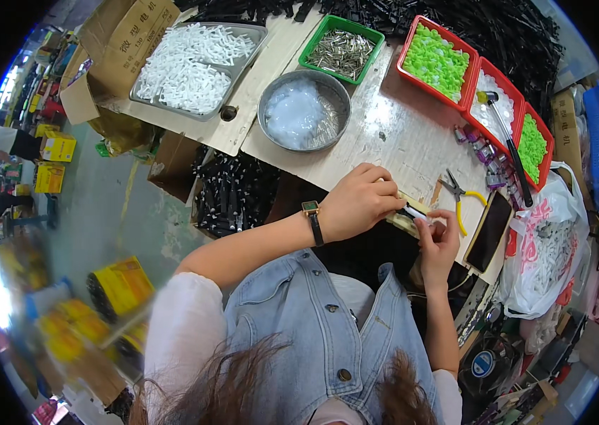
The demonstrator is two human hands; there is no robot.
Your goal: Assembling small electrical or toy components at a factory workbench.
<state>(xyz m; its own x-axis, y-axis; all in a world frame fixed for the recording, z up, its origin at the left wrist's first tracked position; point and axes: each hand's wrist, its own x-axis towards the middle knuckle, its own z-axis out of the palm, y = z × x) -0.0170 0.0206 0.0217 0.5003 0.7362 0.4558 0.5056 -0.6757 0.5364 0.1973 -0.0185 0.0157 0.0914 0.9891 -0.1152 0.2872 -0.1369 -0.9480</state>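
Note:
My left hand [367, 202], with a watch on the wrist, reaches over the table's front edge. Its fingers are closed on one end of a small black and white part [413, 211]. On the other side, my right hand [440, 244] pinches the part's white end between thumb and fingers. Both hands are at a pale yellow block-like fixture [403, 224] on the edge. The fingers hide much of the part. Yellow-handled pliers [461, 200] lie open just beyond my right hand, and a dark phone [489, 231] lies to its right.
A round metal bowl [345, 122] and a green tray [304, 59] of metal pins stand ahead. Left is a grey tray [260, 35] of white pieces. Red trays [471, 99] hold green and white pieces; a black-handled tool [521, 173] lies across them, near small motors [485, 152].

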